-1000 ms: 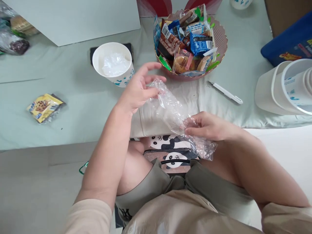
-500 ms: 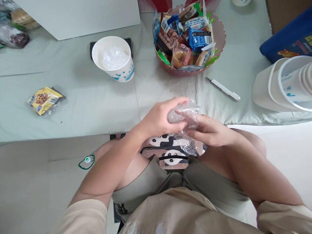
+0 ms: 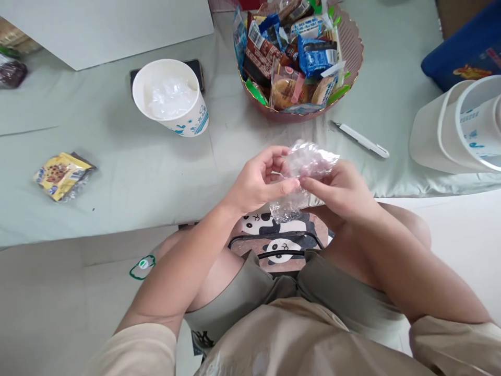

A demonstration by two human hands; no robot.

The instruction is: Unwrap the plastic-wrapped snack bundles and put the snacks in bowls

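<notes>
Head view: on the near side of the pink bowl, the left hand and right hand both grip crumpled clear plastic film between thumb and fingers. Left of the bowl stands a paper cup holding more clear plastic; farther left lies a yellow snack packet. A white pen lies near the bowl's right front side

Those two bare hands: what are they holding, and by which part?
Crumpled clear plastic film, held near its middle by the left hand and right hand.
</notes>
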